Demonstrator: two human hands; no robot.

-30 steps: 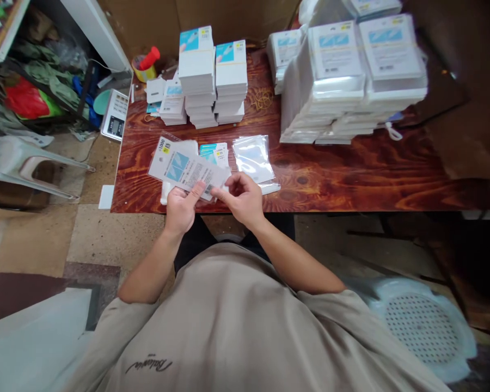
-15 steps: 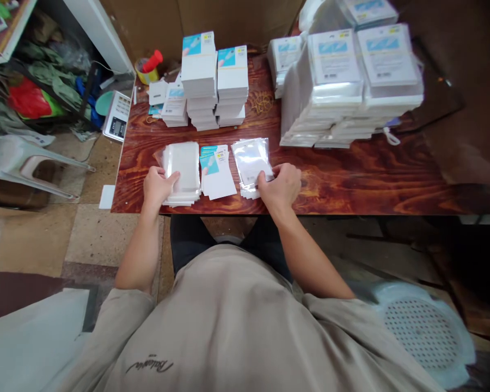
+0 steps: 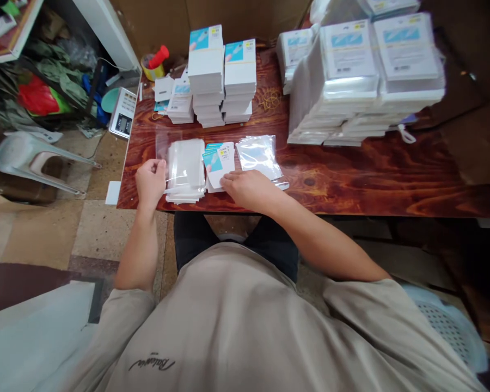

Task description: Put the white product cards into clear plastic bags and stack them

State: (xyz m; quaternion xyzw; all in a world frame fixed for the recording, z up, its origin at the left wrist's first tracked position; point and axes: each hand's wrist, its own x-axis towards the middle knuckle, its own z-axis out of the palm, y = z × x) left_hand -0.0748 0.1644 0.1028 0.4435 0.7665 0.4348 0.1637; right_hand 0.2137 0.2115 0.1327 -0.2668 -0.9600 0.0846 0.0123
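A thin clear plastic bag [image 3: 161, 142] is pinched at its edge in my left hand [image 3: 151, 182], whose fingers are closed. It stands out to the left of a stack of clear bags [image 3: 185, 166]. My right hand [image 3: 247, 188] reaches across to a fanned pile of blue-and-white printed cards [image 3: 220, 160], its fingers together on the lower right corner of the top card; the thumb is hidden. Just behind that hand lies a pile of bagged cards [image 3: 257, 155] with shiny film, partly covered by the wrist.
Tall banded card stacks [image 3: 206, 71] stand at the back of the wooden table [image 3: 322, 190]. Large stacks of bagged cards [image 3: 347, 60] rise at the back right. Rubber bands [image 3: 269, 99] lie between them. A scale [image 3: 123, 114] and a white stool [image 3: 36, 160] are at the left.
My right hand has moved left from the bagged cards to the printed cards. My left hand has shifted off the bag stack to its left, drawing out one bag. The view has shifted slightly.
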